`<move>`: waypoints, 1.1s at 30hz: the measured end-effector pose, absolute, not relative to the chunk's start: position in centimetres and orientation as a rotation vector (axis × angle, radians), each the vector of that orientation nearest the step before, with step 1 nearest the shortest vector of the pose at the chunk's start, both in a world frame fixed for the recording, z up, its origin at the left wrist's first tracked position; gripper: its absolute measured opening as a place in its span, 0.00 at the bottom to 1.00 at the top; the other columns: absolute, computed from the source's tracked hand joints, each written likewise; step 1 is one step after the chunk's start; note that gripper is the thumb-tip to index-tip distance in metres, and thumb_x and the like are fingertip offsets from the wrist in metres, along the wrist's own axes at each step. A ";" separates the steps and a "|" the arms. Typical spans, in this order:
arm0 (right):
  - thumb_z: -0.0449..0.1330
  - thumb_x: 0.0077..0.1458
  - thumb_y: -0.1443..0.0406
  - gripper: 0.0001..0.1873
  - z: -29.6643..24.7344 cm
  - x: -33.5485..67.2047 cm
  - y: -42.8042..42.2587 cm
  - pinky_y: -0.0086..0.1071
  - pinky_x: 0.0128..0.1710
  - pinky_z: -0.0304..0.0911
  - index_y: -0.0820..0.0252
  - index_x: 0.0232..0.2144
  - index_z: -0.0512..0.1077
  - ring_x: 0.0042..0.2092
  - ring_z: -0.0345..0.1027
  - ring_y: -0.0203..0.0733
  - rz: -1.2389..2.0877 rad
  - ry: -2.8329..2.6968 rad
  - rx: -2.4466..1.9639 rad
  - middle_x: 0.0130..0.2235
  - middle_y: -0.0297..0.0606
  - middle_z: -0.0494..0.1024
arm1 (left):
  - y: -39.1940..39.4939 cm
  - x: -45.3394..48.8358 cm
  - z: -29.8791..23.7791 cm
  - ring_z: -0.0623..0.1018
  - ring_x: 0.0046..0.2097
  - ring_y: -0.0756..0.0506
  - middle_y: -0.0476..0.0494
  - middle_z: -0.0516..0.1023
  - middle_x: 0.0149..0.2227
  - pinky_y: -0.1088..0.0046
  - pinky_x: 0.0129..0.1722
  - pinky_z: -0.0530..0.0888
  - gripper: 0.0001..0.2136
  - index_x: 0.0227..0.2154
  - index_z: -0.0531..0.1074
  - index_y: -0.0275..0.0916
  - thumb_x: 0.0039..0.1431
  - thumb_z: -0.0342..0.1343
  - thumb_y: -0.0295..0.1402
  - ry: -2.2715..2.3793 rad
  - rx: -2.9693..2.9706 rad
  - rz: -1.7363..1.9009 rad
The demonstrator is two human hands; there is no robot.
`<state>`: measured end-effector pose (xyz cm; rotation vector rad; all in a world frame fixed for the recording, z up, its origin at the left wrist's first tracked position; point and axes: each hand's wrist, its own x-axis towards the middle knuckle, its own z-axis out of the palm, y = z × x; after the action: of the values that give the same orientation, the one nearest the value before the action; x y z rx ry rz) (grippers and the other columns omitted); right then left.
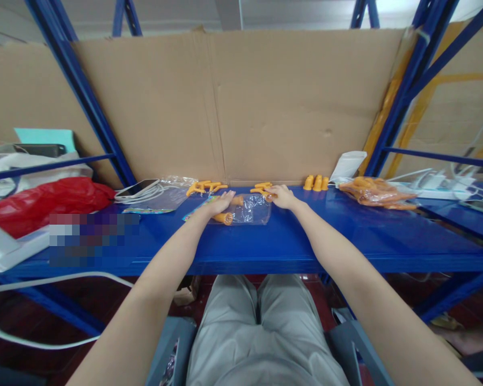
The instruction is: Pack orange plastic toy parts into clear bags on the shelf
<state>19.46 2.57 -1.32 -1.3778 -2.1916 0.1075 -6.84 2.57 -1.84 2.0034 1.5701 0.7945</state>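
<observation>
The right hand's grip (280,196) is pinched shut on a small orange piece (269,197) at the far right corner of the clear plastic bag (251,210), fingertips pointing left and away from the body, so the piece sits right at the bag's upper edge, touching or just over it; whether it is already inside the bag's mouth cannot be told. The left hand's grip (222,203) lies flat and spread on the bag's left end, pressing the film down rather than closing on anything, with its fingers reaching toward the right hand. The bag lies between the two hands with its long axis running left to right across the blue shelf (290,241), and another orange piece (225,218) shows at its near left corner, just beside the left wrist. Beyond the right hand, a loose cluster of orange pieces (262,187) rests just behind the fingers, nearer to that hand than to the left; a second cluster (206,187) lies behind the left hand. Further right stand three upright orange cones (316,183), then a filled bag of orange parts (376,192), well apart from both hands. A cardboard sheet (290,102) backs the shelf.
</observation>
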 end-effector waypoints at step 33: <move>0.56 0.56 0.66 0.14 1.9 18.6 -1.4 0.28 0.22 0.63 0.62 0.39 0.80 0.19 0.64 0.34 0.421 -2.127 -1.820 0.23 0.37 0.77 | 1.3 -7.2 -0.5 0.48 0.70 0.47 0.52 0.50 0.69 0.69 0.67 0.49 0.33 0.67 0.53 0.42 0.64 0.21 0.47 1.838 2.242 0.374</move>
<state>18.62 -1.39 1.88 -1.8200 -2.1268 0.4208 -7.23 1.28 -0.50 2.2415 1.8385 0.3738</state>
